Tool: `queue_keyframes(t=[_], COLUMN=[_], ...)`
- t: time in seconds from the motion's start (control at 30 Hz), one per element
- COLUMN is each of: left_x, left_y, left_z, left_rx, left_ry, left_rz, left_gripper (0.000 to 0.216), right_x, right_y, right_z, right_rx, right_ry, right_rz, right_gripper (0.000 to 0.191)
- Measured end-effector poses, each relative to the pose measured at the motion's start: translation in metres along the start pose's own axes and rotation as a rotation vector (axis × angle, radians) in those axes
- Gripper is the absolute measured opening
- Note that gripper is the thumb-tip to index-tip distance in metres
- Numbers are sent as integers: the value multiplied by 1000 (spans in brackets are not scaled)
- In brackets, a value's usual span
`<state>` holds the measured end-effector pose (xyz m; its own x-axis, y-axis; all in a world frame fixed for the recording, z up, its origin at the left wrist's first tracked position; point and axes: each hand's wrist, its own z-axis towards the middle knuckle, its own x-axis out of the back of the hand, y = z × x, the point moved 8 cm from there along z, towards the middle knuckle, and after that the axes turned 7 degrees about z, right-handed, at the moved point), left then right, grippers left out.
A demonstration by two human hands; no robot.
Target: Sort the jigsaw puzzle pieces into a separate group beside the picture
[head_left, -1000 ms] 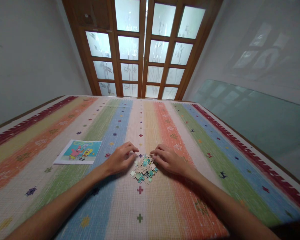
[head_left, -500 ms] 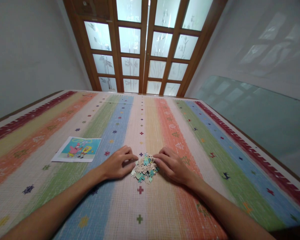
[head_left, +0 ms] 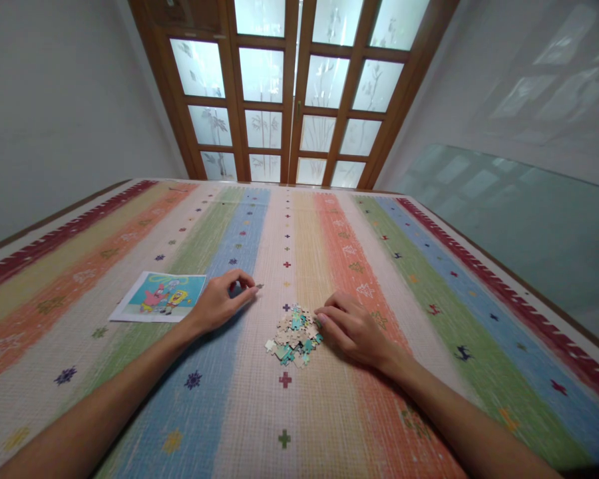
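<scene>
One puzzle piece [head_left: 260, 286] sits pinched in the left hand [head_left: 224, 303]; the right hand [head_left: 354, 329], grip hidden, curls at the right edge of heaped pieces [head_left: 294, 338] on the tabletop [head_left: 259, 426], where a nudge could scatter them.

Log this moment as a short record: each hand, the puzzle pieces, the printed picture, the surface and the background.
Left hand: small puzzle piece at the tips of thumb and fingers, apart from the pile
Right hand: fingertips at the right edge of the pile; whether they grip a piece is unclear
Pile: loose, overlapping pieces, some blank beige, others turquoise
Printed picture: flat, left of the pile; two cartoon figures, pink and yellow
Surface: striped tablecloth
Background: glazed wooden doors
</scene>
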<state>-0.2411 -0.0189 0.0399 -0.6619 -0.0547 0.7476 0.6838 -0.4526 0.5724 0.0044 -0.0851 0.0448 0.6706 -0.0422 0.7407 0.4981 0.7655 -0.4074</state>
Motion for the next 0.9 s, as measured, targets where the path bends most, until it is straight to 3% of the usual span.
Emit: queue_keyframes(t=[0.27, 0.53, 0.7, 0.9], left_x=[12, -7, -10, -12], left_y=[-18, -30, -29, -28], left_z=[13, 25, 23, 21], left_rx=[13, -68, -80, -80], left_ry=[174, 46, 38, 7], left_rz=[121, 355, 540, 591], left_gripper=[19, 33, 38, 38], right_x=[-2, -5, -5, -5], right_y=[0, -2, -4, -4], right_z=[2, 4, 3, 3], right_rx=[-1, 30, 67, 74], right_ry=[27, 31, 54, 53], right_rz=[9, 11, -1, -5], right_gripper=[32, 30, 27, 27])
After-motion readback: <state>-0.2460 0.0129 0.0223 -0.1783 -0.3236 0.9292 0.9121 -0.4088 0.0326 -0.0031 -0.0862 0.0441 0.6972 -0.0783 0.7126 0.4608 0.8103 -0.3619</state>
